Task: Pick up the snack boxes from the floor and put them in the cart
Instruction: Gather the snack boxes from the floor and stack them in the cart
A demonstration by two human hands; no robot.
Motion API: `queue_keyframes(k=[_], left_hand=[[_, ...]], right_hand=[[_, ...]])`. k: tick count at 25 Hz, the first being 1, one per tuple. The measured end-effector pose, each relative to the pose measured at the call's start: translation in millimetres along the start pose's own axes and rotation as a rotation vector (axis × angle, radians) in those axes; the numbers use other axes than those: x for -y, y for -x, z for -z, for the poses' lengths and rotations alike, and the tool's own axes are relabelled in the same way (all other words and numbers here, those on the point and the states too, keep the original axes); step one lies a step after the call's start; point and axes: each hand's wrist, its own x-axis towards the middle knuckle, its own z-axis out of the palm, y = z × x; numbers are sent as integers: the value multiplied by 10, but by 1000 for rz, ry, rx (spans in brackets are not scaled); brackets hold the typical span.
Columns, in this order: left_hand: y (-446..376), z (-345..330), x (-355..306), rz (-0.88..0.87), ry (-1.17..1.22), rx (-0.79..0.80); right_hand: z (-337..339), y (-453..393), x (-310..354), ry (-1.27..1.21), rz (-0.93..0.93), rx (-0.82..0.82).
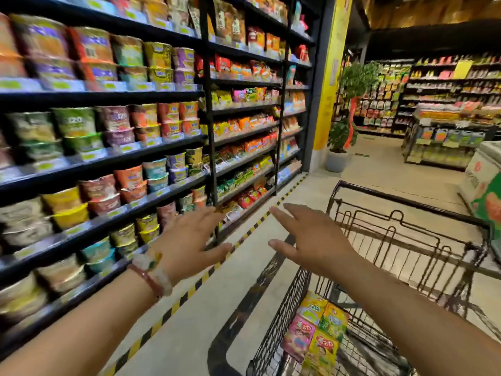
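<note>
Both of my hands are stretched forward in the aisle, fingers straight, holding nothing. My left hand (189,242), with bracelets at the wrist, hovers in front of the lower shelves. My right hand (311,237) hovers above the near left corner of the black wire cart (406,240). Several colourful snack boxes (315,337) lie in the cart's near corner, yellow, pink and green. No box shows on the visible floor.
A tall black shelf unit (108,131) of cup noodles and snack bags lines the left side. A yellow-black striped line (244,237) runs along the floor beside it. A potted plant (337,147) and a yellow pillar stand ahead; a freezer chest (485,185) sits to the right.
</note>
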Motion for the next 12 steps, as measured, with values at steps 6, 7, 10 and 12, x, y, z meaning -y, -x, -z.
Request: queue_keyframes(k=[6, 7, 10, 12], left_hand=[[1008, 393, 697, 201, -75, -36], [1172, 436, 826, 241, -72, -42], [1797, 556, 1241, 347, -103, -50], [2281, 681, 1504, 421, -133, -52]], right_hand=[[208, -242, 1107, -27, 233, -108], [217, -290, 1305, -43, 273, -112], [203, -412, 2062, -97, 402, -103], [180, -460, 2614, -127, 481, -82]])
